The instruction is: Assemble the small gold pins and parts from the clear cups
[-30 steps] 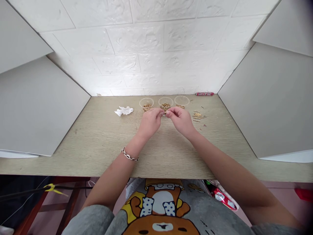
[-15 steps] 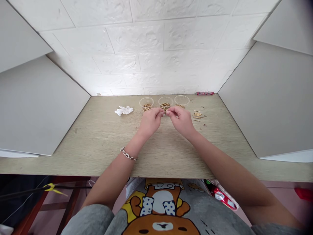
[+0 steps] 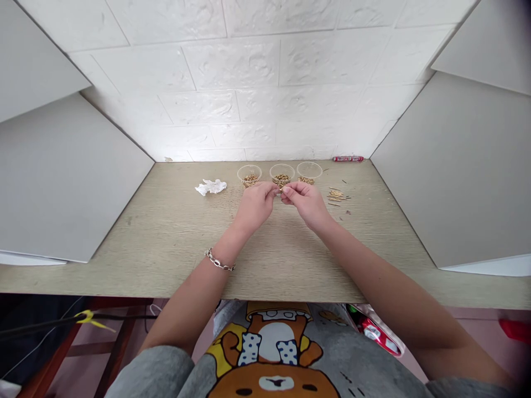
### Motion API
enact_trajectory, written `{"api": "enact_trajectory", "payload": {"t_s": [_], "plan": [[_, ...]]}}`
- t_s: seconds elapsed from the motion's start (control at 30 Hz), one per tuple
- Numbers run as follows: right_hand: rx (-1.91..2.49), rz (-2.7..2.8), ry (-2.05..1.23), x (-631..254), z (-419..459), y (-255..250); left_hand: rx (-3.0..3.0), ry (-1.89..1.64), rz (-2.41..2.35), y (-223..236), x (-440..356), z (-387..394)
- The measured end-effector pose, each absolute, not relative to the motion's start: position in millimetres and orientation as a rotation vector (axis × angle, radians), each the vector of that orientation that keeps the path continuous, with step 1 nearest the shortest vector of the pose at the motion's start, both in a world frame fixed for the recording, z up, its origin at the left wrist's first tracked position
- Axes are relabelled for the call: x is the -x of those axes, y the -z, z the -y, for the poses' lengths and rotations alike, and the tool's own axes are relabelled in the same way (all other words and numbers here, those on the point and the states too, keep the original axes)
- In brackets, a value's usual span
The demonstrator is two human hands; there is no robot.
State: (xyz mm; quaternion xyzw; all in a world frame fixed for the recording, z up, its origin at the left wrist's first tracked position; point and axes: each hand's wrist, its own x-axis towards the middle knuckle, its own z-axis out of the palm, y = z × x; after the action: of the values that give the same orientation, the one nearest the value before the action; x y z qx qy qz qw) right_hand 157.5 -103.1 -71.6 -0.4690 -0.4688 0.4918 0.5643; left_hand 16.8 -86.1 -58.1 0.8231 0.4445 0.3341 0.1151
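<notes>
My left hand (image 3: 259, 202) and my right hand (image 3: 306, 202) meet fingertip to fingertip above the desk, both pinched closed around something tiny that I cannot make out. Just beyond them is a clear round tub (image 3: 282, 171) holding small brass-coloured parts. To its left stands a similar tub (image 3: 249, 173) of small golden pieces, partly behind my left hand. A third clear tub (image 3: 309, 170), with some golden pieces low in it, is beyond my right hand. Right of that hand, thin gold pins (image 3: 337, 195) lie in a loose pile.
A crumpled white tissue (image 3: 211, 187) lies left of the tubs. Against the brick-patterned wall (image 3: 236, 66) rests a red tube-like item (image 3: 348, 158). Grey panels (image 3: 70, 177) flank the wooden desk (image 3: 174, 237) on both sides. Stray dark bits lie near the pins.
My right fingertips have shifted very slightly at the meeting point. Both hands otherwise stay in place, and the tubs and pin pile look the same.
</notes>
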Motion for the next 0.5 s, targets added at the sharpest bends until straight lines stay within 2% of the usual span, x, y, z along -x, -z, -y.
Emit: {"api": "enact_trajectory", "payload": {"t_s": [0.1, 0.5], "plan": [[1.124, 1.120, -1.122, -157.3, 104.0, 72.4, -2.433, -0.973, -1.302, 58.7, -16.6, 85.9], [1.290, 1.508, -0.506, -160.1, 108.4, 74.8, -2.437, -0.934, -1.299, 59.4, -16.6, 85.8]]}}
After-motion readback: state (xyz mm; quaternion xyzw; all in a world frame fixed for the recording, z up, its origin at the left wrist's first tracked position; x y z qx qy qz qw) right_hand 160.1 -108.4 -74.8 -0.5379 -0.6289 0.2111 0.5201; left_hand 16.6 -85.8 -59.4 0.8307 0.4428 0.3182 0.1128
